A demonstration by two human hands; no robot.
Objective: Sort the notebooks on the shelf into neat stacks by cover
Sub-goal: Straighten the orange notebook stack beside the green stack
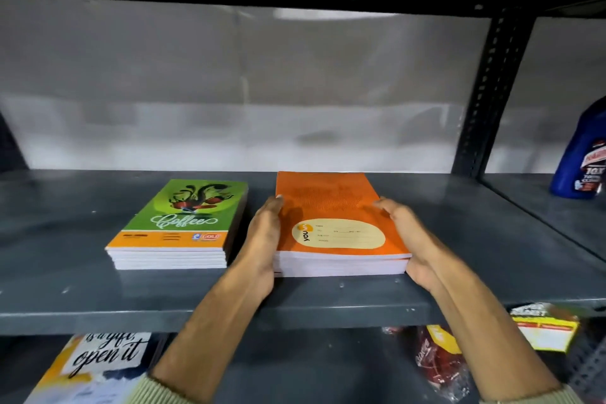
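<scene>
Both hands are squeezing the orange notebook stack [337, 226] from the sides: left hand [262, 246] flat against its left edge, right hand [410, 239] cupping the right edge, fingers curling over the top cover. It's sitting on a grey metal shelf [82, 289], just right of the green Coffee notebook stack [177, 226], the two stacks not touching. A pale wall is running behind. A blue bottle [583, 161] is standing far right, past the dark slotted upright [485, 92]. Packets and a printed cover are lying on the shelf below.
</scene>
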